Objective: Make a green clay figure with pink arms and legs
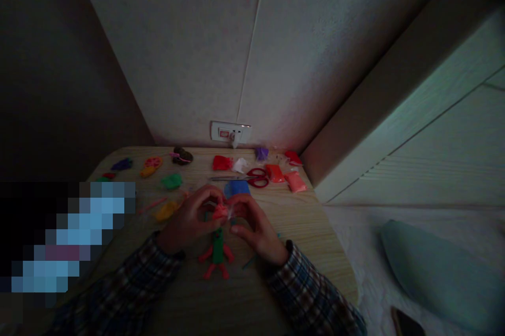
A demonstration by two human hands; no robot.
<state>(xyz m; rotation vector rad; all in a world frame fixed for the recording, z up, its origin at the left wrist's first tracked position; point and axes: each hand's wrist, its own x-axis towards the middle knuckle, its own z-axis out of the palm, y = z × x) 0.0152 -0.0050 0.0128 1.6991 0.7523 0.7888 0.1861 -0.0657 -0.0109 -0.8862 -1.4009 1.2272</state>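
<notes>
A small clear packet of pink modelling clay (pixel 221 212) is between my two hands. My left hand (pixel 191 219) grips its left side, fingers curled over the top and thumb below. My right hand (pixel 255 226) has its fingertips bent around the clear plastic on the right side; its thumb sits lower, a little apart. Just below lies a clay figure (pixel 218 249) with a green body and pink arms and legs, its upper end partly hidden by my hands. Behind my fingers is a blue clay packet (pixel 239 187).
Scissors with red handles (pixel 258 177) lie behind the hands. Red (pixel 222 162), orange (pixel 275 173) and purple (pixel 261 153) clay packets sit toward the wall. Green (pixel 172 181) and yellow (pixel 165 212) clay lie left. A wall socket (pixel 230 132) holds a plug.
</notes>
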